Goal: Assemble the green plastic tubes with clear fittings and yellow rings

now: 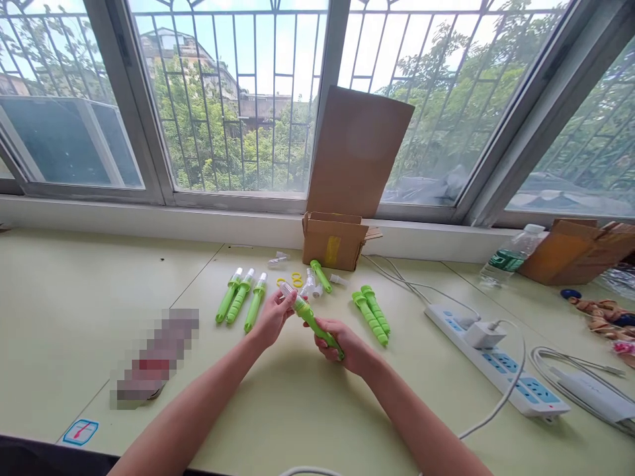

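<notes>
A green plastic tube with a clear cap (306, 313) lies slanted between my two hands. My left hand (276, 316) is closed round its clear cap end, thumb on top. Lower down, my right hand (343, 340) wraps its fingers round the green body. Left of my left hand are green tubes with clear caps (241, 301), lying side by side. Beyond the held tube are yellow rings (296, 279), loose clear caps (339, 280) and one green tube without a clear cap (321, 276). Two ribbed green tubes (372, 314) rest right of my right hand.
A cardboard box (317, 238) with a raised flap stands by the window. To the right are a white power strip (496, 363) with cables, a water bottle (510, 258) and another cardboard box (570, 254). A blurred-out object (156, 360) lies left of my left arm.
</notes>
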Motion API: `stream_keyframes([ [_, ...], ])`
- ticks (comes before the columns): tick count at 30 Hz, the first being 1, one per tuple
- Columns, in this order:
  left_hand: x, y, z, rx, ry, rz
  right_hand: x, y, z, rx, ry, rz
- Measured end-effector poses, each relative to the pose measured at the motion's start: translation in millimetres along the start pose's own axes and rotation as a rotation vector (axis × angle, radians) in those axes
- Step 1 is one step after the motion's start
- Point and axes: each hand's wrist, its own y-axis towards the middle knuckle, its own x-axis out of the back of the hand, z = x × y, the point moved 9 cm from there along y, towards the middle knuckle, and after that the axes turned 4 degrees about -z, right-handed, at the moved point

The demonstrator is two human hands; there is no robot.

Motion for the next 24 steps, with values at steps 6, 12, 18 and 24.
stream_keyframes([
  [6, 4.9, 0.2, -0.2, -0.016, 0.029, -0.078, 3.9, 5.3, 4.9, 0.149, -0.190, -0.145],
  [12, 9.8, -0.5, 3.1, -0.036, 0.082, -0.127, 10.8, -11.4, 40.6, 0.580, -0.784, -0.515],
  [18, 12.3, -0.6, 4.7, -0.048, 0.060, -0.163, 4.3, -26.3, 50.6, 0.695, -1.225, -0.745],
  [24, 11.2, 1.1, 4.6, -0.032, 0.023, -0.137, 3.0, -21.2, 47.1, 0.615, -1.193, -0.688],
])
